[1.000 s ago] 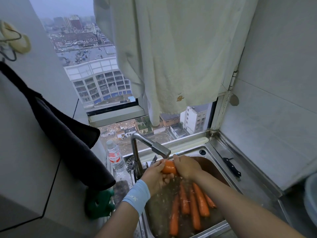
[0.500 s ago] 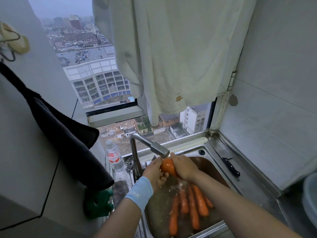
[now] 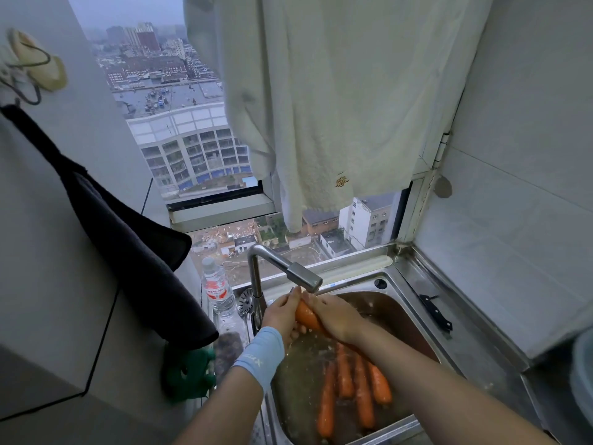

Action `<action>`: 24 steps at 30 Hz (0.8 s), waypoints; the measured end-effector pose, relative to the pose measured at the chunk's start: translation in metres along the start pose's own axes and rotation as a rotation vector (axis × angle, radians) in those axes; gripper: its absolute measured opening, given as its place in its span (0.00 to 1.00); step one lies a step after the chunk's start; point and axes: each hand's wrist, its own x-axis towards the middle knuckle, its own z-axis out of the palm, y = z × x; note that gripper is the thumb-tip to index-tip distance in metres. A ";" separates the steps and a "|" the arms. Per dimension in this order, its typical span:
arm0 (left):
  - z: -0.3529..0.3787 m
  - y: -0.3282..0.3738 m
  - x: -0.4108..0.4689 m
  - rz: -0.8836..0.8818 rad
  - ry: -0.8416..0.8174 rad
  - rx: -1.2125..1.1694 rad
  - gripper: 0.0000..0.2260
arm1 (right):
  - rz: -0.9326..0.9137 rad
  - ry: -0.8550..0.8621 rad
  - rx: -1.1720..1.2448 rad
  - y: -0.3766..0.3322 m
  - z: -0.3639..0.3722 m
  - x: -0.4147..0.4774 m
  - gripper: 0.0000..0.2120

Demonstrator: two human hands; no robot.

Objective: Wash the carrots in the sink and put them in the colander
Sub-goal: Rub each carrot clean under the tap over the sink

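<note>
An orange carrot [image 3: 307, 316] is held under the steel tap [image 3: 298, 275], over the steel sink [image 3: 406, 308]. My left hand [image 3: 282, 316], with a light blue wristband, grips it from the left. My right hand [image 3: 335, 316] wraps it from the right and covers its lower part. Several more carrots [image 3: 351, 388] lie in the wet sink basin below my arms. No colander is in view.
A black-handled knife [image 3: 435, 313] lies on the drainboard right of the sink. A water bottle [image 3: 218, 289] and a round strainer [image 3: 245, 301] stand left of the tap. A dark cloth [image 3: 128, 245] hangs at left, a white towel [image 3: 321, 101] over the window.
The carrot between my hands has turned from lying sideways to pointing up toward the tap. Both hands stay on it under the spout.
</note>
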 end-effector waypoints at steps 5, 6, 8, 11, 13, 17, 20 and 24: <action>-0.013 -0.006 0.000 0.024 -0.324 0.096 0.12 | 0.067 -0.013 -0.038 0.007 -0.010 0.009 0.28; -0.012 -0.007 0.001 0.052 -0.334 0.158 0.13 | 0.092 -0.033 -0.022 0.006 -0.011 0.010 0.26; -0.008 -0.008 0.005 0.111 -0.268 0.239 0.15 | 0.127 -0.027 0.034 0.009 -0.012 0.013 0.25; 0.003 -0.008 0.008 0.122 -0.183 0.213 0.15 | 0.153 0.006 0.161 0.008 -0.012 0.010 0.30; 0.011 -0.005 0.009 0.091 -0.101 0.123 0.13 | 0.091 -0.001 0.132 0.007 -0.011 0.008 0.30; 0.015 0.000 0.009 0.008 0.072 -0.013 0.12 | -0.010 0.039 -0.119 0.007 -0.004 0.006 0.31; 0.011 -0.004 0.005 -0.065 -0.055 -0.100 0.11 | -0.015 0.105 -0.171 0.013 -0.006 0.010 0.31; 0.001 -0.011 0.004 -0.063 -0.282 -0.147 0.14 | 0.090 0.086 -0.109 0.011 -0.015 0.014 0.26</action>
